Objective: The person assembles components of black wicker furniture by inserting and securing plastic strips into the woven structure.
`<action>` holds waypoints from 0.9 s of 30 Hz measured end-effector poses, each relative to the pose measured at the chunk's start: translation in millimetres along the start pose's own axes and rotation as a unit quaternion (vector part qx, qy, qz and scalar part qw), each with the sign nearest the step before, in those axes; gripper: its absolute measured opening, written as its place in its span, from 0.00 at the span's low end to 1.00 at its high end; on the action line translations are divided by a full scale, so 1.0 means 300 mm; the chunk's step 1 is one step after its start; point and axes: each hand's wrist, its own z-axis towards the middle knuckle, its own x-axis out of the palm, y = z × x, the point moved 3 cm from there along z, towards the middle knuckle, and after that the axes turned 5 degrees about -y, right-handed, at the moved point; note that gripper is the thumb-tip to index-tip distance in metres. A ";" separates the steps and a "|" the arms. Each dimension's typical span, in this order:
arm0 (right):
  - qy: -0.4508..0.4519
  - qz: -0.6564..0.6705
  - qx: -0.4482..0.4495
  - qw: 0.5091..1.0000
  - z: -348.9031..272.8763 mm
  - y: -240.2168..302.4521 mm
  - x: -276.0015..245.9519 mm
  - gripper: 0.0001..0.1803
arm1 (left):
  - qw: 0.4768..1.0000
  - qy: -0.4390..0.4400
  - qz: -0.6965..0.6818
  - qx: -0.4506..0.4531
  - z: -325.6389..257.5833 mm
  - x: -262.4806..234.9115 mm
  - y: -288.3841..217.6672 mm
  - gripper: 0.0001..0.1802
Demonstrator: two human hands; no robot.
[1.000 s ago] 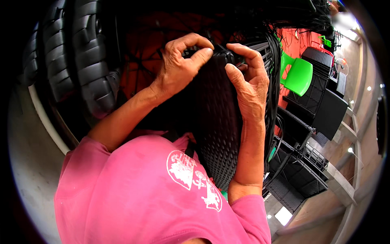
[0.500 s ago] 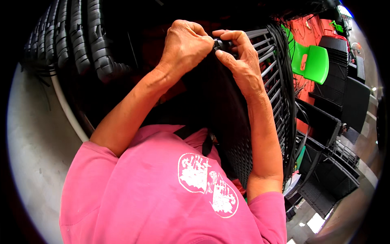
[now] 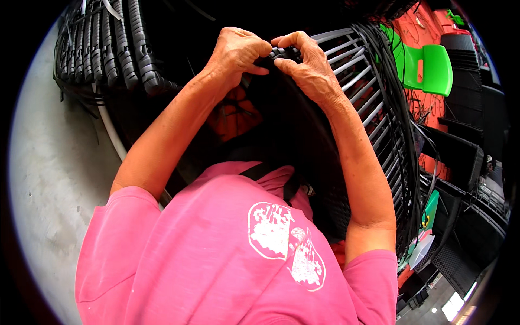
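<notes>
A dark piece of wickerwork (image 3: 376, 111) with rows of black plastic strips curves down along my right side. My right hand (image 3: 311, 67) grips its strip-wrapped rim (image 3: 283, 53), thumb on the near side and bent fingers over the top. Close beside it, my left hand (image 3: 235, 51) is closed with curled fingers at the same end of the rim. Whatever it pinches, perhaps a thin strip, is too small and dark to make out. The tips of both hands almost meet there.
Another black wrapped frame (image 3: 108, 51) stands at the upper left above a pale grey floor (image 3: 54, 179). Loose black strips (image 3: 398, 81) hang along the wickerwork's outer side. A bright green chair (image 3: 433, 70) and black woven furniture pieces (image 3: 449, 157) are to the right.
My left hand has loosened from a tight fist, its thumb now lower and apart from the index finger. My right fingers have drawn closer over the rim. The view has shifted slightly.
</notes>
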 end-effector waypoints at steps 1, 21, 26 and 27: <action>0.004 -0.008 0.005 1.000 -0.002 0.004 -0.001 0.19 | 1.000 -0.003 -0.013 -0.009 -0.002 0.001 0.002 0.03; -0.064 -0.208 -0.249 0.944 -0.031 0.075 0.032 0.14 | 0.976 0.060 -0.207 -0.024 0.008 -0.008 0.132 0.09; -0.028 -0.240 -0.223 0.945 -0.058 0.144 0.034 0.18 | 0.928 0.002 -0.373 -0.014 0.049 -0.077 0.292 0.09; -0.021 -0.234 -0.211 0.949 -0.061 0.146 0.037 0.18 | 0.957 -0.054 -0.285 0.007 0.057 -0.093 0.325 0.09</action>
